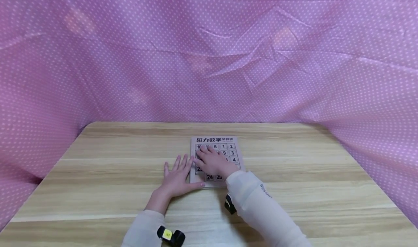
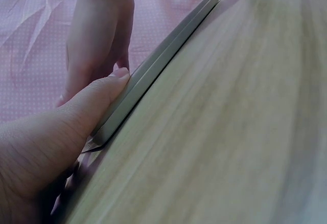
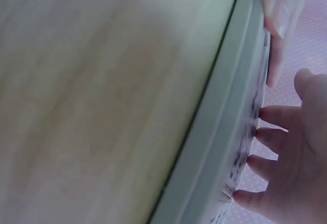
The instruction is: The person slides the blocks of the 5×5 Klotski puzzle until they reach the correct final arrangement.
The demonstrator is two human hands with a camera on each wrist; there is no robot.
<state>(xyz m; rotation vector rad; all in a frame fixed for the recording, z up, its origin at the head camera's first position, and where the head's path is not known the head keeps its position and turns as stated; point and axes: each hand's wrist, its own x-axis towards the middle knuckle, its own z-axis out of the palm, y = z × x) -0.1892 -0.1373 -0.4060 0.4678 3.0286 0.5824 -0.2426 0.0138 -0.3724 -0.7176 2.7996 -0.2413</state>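
Note:
A white number sliding puzzle lies flat on the table, with Chinese lettering along its far edge and rows of numbered square tiles. My right hand is over the middle-left tiles, its fingers spread and fairly straight. In the right wrist view the fingertips of that hand touch the tile face. My left hand lies beside the puzzle's left edge with fingers spread flat. Its thumb rests on the near left corner of the frame. Several tiles are hidden under the right hand.
The wooden table extends around the puzzle on all sides. Pink polka-dot cloth hangs behind it and along both sides. Black wrist devices sit at both sleeves.

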